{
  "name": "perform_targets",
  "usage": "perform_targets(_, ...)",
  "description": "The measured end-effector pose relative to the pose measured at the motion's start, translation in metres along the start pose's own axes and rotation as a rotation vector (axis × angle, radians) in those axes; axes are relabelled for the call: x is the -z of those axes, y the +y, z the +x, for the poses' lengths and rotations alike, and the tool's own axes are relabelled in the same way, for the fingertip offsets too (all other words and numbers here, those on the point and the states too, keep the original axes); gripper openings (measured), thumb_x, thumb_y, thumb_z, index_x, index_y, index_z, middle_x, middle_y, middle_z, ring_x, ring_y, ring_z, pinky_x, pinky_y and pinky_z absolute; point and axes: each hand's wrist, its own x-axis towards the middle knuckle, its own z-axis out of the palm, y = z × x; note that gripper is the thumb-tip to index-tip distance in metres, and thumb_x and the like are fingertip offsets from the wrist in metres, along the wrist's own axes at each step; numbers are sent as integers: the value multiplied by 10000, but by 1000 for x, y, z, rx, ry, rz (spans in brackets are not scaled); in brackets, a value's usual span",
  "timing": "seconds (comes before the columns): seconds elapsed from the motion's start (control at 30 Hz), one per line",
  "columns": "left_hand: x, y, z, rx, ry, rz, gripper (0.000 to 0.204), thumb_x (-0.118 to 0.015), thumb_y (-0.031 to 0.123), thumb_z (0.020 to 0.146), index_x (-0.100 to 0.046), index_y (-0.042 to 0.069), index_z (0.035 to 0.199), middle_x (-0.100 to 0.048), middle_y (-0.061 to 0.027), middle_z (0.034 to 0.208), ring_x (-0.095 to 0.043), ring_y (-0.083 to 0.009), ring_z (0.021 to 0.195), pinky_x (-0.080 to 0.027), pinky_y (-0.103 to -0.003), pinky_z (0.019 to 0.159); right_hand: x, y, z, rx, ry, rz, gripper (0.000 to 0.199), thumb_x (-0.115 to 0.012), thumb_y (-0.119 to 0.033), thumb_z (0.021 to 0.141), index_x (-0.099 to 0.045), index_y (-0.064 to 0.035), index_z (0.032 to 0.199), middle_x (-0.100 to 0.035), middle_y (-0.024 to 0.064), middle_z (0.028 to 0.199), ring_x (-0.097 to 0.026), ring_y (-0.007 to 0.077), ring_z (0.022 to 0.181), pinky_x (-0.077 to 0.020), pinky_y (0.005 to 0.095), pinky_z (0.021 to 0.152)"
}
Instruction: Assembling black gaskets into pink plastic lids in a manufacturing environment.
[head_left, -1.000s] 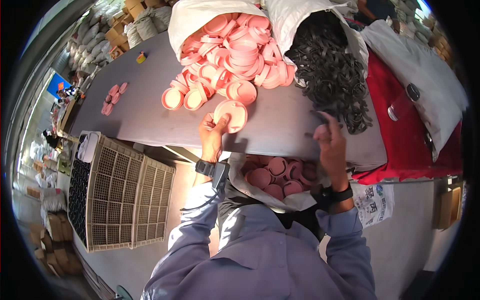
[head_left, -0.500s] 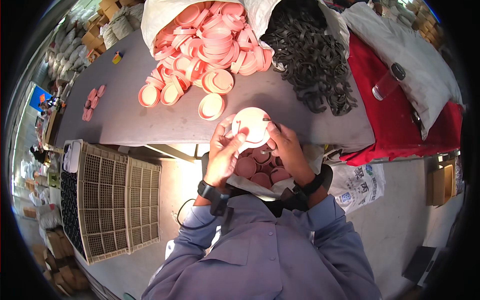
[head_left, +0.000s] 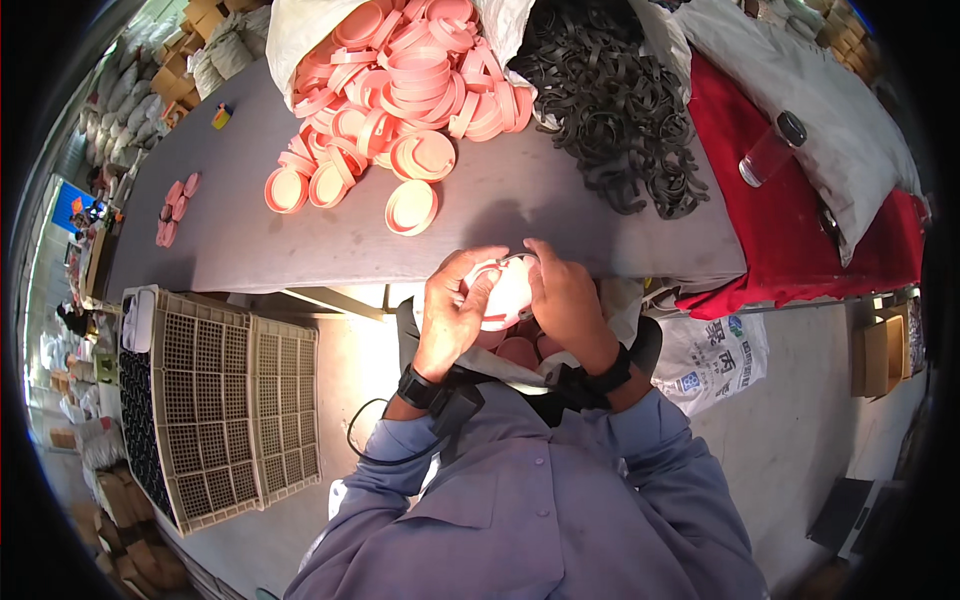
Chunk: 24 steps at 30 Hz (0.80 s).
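Just past the table's near edge, a round pink lid (head_left: 508, 298) is held between both hands. My left hand (head_left: 450, 312) grips its left side, thumb across the face. My right hand (head_left: 572, 305) is closed round the right side, its fingers at a thin black strap (head_left: 520, 257) along the far rim. The fingers hide part of the strap, so how far it is seated I cannot tell. Beneath the hands, an open sack in my lap holds several pink lids (head_left: 517, 352). Two loose lids (head_left: 411, 208) (head_left: 422, 156) lie beyond the hands on the grey table (head_left: 260, 235).
A white sack spills a heap of pink lids (head_left: 415, 75) at the back; beside it is a pile of black straps (head_left: 620, 100). A bottle (head_left: 770, 150) lies on red cloth (head_left: 715, 140) at right. A beige plastic crate (head_left: 235, 410) stands at lower left.
The lid has come lower and toward me, tilted, with both hands closing further round it. The black strap now lies along its far rim. The view has shifted slightly.
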Motion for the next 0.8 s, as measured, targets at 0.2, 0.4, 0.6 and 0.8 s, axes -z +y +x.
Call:
perform_targets(0.2,0,6,-2,-11,58,15,225,-627,64,1036,-730,45,1235,-716,-5,945,-557,-48,752,-518,-215,740,0,-2,-11,-17,-77,-48,373,-554,-167,1016,-593,64,1307,-698,301,910,-685,472,857,-522,561,796)
perform_targets(0.4,8,-3,1,124,8,-57,229,-588,46,1046,-749,52,1209,-719,-9,980,-594,-55,767,-510,-222,624,-6,-13,-31,4,-182,-8,457,-533,-179,999,-537,125,1340,-693,315,883,-680,491,838,-527,571,791)
perform_targets(0.6,9,-1,6,160,-57,-45,208,-545,78,1066,-741,56,1130,-704,-38,939,-638,-92,794,-599,-251,579,-7,-12,-31,-72,-225,-8,481,-541,-180,995,-515,117,1371,-696,315,974,-677,492,888,-534,550,794)
perform_targets(0.8,5,7,14,151,69,-121,180,-585,84,1060,-744,63,1142,-580,51,771,-452,-23,621,-497,-217,507,1,-19,-31,196,56,277,299,-667,-157,928,-568,-5,1165,-644,162,1057,-634,395,964,-528,491,823)
